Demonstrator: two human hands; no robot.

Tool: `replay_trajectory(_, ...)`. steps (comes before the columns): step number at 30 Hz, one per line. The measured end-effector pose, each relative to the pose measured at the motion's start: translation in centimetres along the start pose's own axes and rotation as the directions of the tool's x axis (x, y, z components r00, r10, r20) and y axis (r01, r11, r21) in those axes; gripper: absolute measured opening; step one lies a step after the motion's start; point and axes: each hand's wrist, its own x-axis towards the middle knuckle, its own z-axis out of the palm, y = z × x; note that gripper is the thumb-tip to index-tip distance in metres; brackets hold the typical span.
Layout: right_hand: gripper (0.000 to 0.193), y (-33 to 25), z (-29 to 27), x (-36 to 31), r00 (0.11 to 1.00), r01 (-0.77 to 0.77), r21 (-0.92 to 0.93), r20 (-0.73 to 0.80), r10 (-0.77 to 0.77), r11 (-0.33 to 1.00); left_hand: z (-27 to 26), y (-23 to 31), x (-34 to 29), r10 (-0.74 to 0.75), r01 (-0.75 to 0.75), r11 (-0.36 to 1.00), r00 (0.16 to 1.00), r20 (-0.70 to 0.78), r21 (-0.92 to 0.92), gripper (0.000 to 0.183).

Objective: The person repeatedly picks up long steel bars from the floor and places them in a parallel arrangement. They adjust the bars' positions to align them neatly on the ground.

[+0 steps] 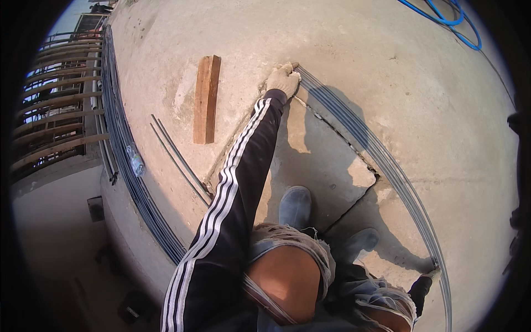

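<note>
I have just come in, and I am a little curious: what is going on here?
A person in a striped dark sleeve bends over a concrete floor with a bundle of thin grey rods. The left hand is at its far end, the right hand beside it lower down; the exact grip is unclear. A wooden block and two loose rods lie to the left, with a longer bundle beyond.
</note>
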Motion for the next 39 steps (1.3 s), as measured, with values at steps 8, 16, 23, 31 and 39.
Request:
replay_trajectory(8, 0.047, -8.3, 1.0, -1.1, 0.988, 0.113, -0.123, -0.092, -0.125, 0.986, -3.4, -1.5, -7.4, -0.018, 0.005, 0.995, 0.991, -0.133, -0.095, 0.058)
replay_trajectory(16, 0.043, -14.0, -0.1, 2.1, 0.968, 0.192, -0.097, -0.148, -0.204, 0.977, -10.1, -15.7, -28.5, -0.551, 0.371, 0.824, 0.703, -0.449, -0.429, 0.037)
replay_trajectory(23, 0.039, -29.0, 5.1, 2.7, 0.823, 0.512, 0.273, 0.115, -0.556, 0.815, -16.4, -23.2, -41.7, -0.777, 0.763, 0.603, 0.497, -0.386, -0.233, 0.042)
replay_trajectory(31, 0.043, -41.4, 2.0, -13.5, 0.160, 0.790, 0.383, 0.626, -0.763, 0.480, -23.4, -15.6, -49.0, -0.813, 0.822, 0.567, 0.551, 0.185, 0.043, 0.033)
replay_trajectory(39, 0.035, -27.7, -9.6, -18.7, 0.230, 0.802, 0.159, 0.807, -0.544, 0.575, -25.5, -13.1, -48.0, -0.589, 0.551, 0.801, 0.653, 0.475, 0.235, 0.032)
